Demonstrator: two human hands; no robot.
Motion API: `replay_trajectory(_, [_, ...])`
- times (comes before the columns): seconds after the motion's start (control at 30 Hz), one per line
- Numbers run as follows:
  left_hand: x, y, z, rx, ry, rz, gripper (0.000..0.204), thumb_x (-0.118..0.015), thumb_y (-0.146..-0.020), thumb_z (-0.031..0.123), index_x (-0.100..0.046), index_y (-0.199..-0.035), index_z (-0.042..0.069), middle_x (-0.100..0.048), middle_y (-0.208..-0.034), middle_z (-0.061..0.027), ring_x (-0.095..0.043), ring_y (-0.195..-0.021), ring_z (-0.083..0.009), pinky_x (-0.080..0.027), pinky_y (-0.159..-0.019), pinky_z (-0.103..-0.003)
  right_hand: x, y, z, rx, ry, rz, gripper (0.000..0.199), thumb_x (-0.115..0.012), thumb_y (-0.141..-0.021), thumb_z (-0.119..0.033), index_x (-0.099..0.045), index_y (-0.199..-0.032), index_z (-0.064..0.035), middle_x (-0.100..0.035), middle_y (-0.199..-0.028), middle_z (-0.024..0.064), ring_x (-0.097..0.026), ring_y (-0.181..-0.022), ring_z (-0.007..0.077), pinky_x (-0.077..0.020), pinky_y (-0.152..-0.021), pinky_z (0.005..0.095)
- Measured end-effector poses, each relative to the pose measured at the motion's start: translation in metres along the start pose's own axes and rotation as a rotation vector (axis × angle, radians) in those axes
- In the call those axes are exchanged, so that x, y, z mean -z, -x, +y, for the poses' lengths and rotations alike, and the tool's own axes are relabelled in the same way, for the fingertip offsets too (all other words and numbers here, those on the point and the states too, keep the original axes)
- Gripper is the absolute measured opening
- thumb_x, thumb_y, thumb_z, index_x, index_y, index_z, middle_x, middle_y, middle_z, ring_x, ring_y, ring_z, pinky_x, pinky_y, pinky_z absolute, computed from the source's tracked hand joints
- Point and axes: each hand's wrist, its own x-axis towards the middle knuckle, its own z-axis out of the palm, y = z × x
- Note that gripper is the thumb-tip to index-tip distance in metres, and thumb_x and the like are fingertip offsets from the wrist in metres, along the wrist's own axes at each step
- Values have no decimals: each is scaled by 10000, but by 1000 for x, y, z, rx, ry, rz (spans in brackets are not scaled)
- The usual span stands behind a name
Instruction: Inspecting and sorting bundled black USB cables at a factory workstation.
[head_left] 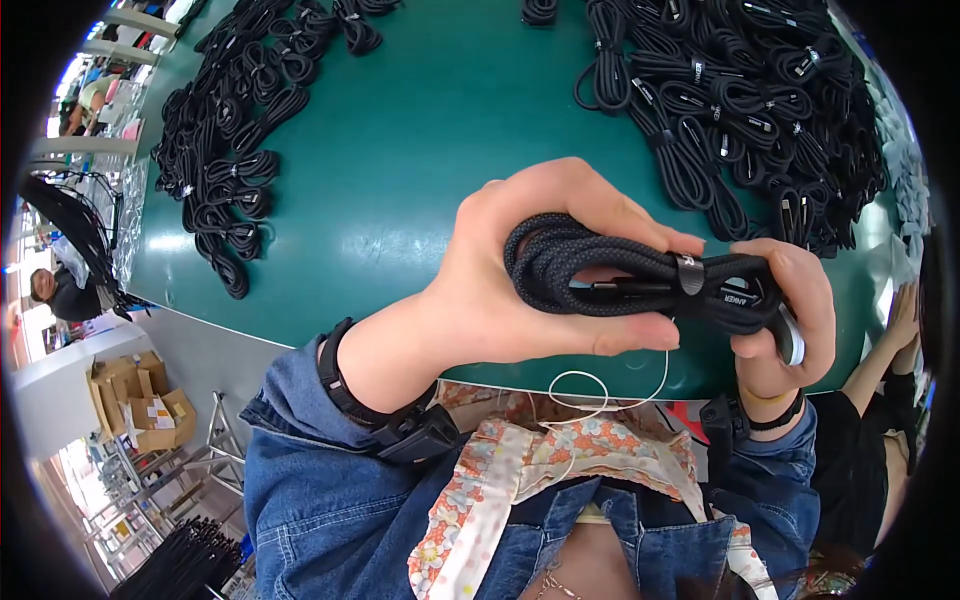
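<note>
1. the black cable bundle (620, 275) is held up over the green table (400, 200), near its front edge, with one hand at each end.
2. far left on the table, a pile of black cable coils (225, 150) lies in a long heap.
3. lower left, past the table edge, brown cardboard boxes (135, 400) sit on the floor.
4. the left hand (510, 280) is closed around the left end of the bundle, fingers over the top and thumb underneath (a black wrist band (345, 385) sits on that arm).
5. a thin white string (600, 385) hangs in a loop under the bundle.
6. the right hand (790, 310) is clamped on the right end, where a small strap wraps the cable.
7. top right, another big pile of black coils (740, 100) covers the table.
</note>
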Motion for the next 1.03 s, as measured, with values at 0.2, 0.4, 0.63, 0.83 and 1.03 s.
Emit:
replay_trajectory(0.2, [0,3,7,121,-23,3,457,-808,-461,99,-516,-803,17,-581,-766,-136,-586,-732,-199,-479,-595,-254,5,3,-2,-279,-168,-128,416,-605,-725,-329,-550,-868,58,-552,-682,108,-503,-567,139,-386,-499,221])
replay_trajectory(0.4, [-3,3,7,353,-22,127,330,-796,-484,105,-558,-698,25,-582,-676,-30,-529,-595,-68,-415,-529,-184,-4,7,-2,-532,-463,-30,384,-545,-779,-319,-550,-835,61,-522,-612,40,-423,-485,62,-311,-434,183])
replay_trajectory(0.63, [2,-6,-1,282,-10,37,413,-796,-494,144,-513,-761,4,-578,-713,-132,-552,-578,-141,-442,-502,-230,2,5,2,-606,-617,-18,350,-539,-790,-303,-547,-819,45,-520,-615,5,-401,-456,34,-287,-401,165])
replay_trajectory(0.83, [3,0,14,328,-214,57,314,-771,-520,76,-553,-736,11,-586,-730,-67,-554,-648,-123,-442,-579,-239,-10,3,1,-327,-173,86,180,-517,-719,-152,-560,-740,22,-516,-595,48,-434,-451,85,-328,-425,207])
replay_trajectory(1.03, [2,-8,15,523,47,98,242,-735,-594,133,-568,-746,49,-569,-694,-13,-524,-647,-77,-411,-568,-200,1,12,5,-693,-421,-25,308,-552,-758,-305,-563,-759,3,-548,-673,73,-501,-579,189,-400,-565,264])
